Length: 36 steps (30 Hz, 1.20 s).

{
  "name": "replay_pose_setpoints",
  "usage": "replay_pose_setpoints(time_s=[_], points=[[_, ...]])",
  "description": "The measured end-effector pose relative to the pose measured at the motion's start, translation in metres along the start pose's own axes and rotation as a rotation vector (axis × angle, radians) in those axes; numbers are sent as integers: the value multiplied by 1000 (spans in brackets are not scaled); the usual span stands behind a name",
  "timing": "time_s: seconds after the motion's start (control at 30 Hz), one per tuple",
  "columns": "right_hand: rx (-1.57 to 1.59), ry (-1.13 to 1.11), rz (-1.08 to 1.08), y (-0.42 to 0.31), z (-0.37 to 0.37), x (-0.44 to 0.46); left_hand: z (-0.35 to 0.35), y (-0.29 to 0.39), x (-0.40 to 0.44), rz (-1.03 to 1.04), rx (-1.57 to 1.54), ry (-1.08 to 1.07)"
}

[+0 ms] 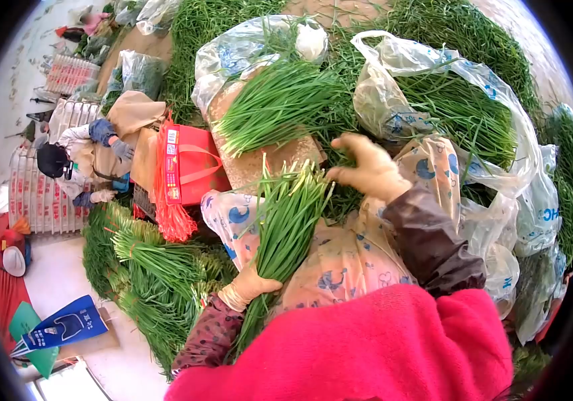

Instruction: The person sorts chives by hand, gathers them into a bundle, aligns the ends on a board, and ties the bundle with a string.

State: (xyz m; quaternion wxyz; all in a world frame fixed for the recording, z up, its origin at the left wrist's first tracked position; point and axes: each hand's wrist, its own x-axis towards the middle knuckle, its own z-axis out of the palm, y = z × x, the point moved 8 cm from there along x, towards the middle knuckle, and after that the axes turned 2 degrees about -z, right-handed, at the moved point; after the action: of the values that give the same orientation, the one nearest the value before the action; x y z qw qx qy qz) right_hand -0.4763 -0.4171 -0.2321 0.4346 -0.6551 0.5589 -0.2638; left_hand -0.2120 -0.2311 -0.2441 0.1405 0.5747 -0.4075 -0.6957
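A bunch of long green stalks (291,220) lies across my lap with its pale cut ends pointing up. My left hand (249,287), in a pale glove, is wrapped round its lower part. To the right of the cut ends, my right hand (366,167), also gloved, is raised with thumb and fingers apart and nothing between them. Another green pile (283,100) rests on a cardboard-coloured board (239,170) just ahead. Patterned plastic (340,267) covers my lap.
A red bag (196,164) with red ties (171,214) stands left of the board. Tied green bundles (159,267) lie at the left. An open plastic bag (383,100) of greens is at the right. A co-worker (76,160) sits at the far left.
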Motion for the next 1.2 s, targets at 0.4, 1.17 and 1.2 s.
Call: replay_pose_setpoints(time_s=[0.4, 1.17, 1.2], points=[[-339, -134, 186, 65, 29, 11, 8, -19, -8, -15, 305, -212], [-607, -161, 96, 99, 45, 27, 15, 19, -6, 22, 526, -199], [-613, -170, 165, 118, 33, 29, 12, 20, -10, -24, 414, -171]])
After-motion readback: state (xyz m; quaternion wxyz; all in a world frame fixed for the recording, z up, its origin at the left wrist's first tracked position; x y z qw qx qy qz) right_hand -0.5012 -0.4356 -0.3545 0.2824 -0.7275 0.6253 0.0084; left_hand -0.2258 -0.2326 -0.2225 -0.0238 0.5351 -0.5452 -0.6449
